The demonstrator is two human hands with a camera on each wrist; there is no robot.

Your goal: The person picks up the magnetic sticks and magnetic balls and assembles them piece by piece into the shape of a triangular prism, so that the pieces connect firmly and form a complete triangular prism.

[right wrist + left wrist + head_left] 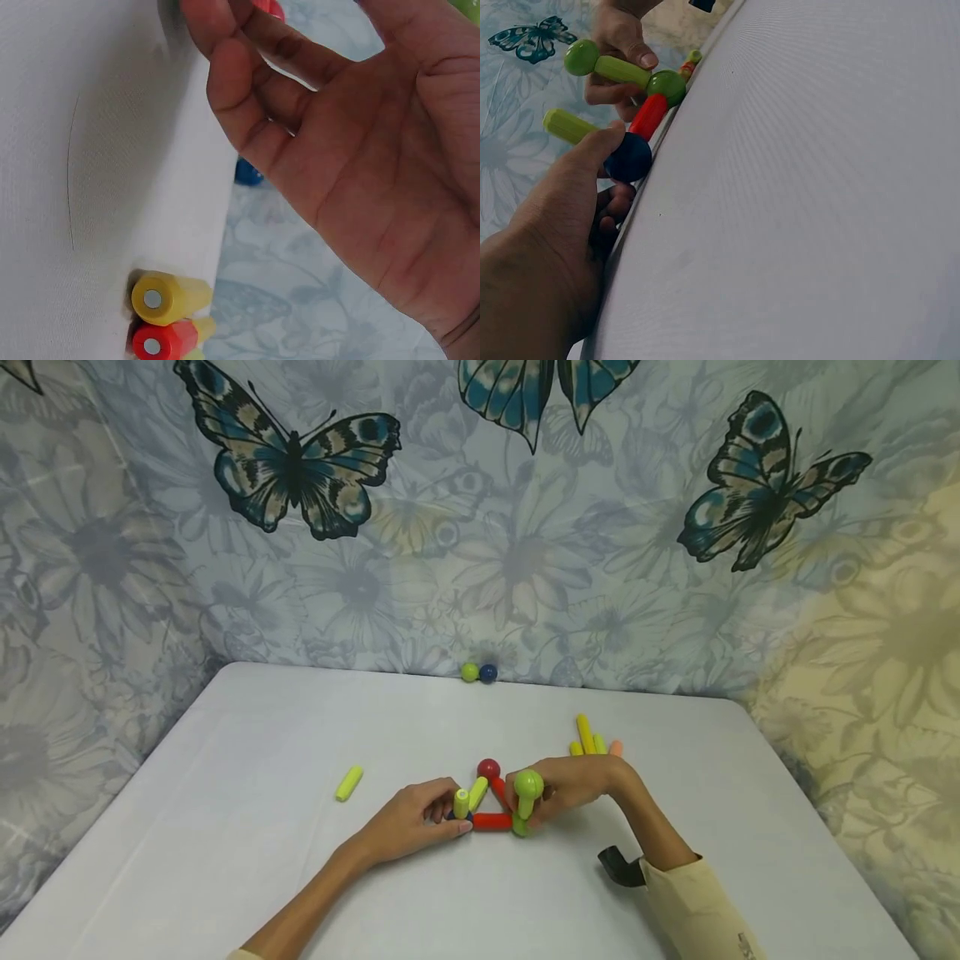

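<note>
A triangle of rods and balls lies on the white table: a red ball [488,768] at the back, a dark blue ball [628,157] at the left corner, a green ball [667,88] at the right corner. A red rod [492,822] joins the front two. Upright on the blue ball stands a yellow-green rod [461,803]; another rod topped by a green ball [528,784] rises from the right corner. My left hand [416,818] pinches the blue ball. My right hand [566,785] holds the right corner, its fingertips partly hidden in the head view.
A loose yellow-green rod [348,783] lies to the left. Green [469,672] and blue [488,674] balls sit at the table's back edge. Several rods, one yellow [585,733], lie behind my right hand. A black curved object [622,867] is beside the right sleeve.
</note>
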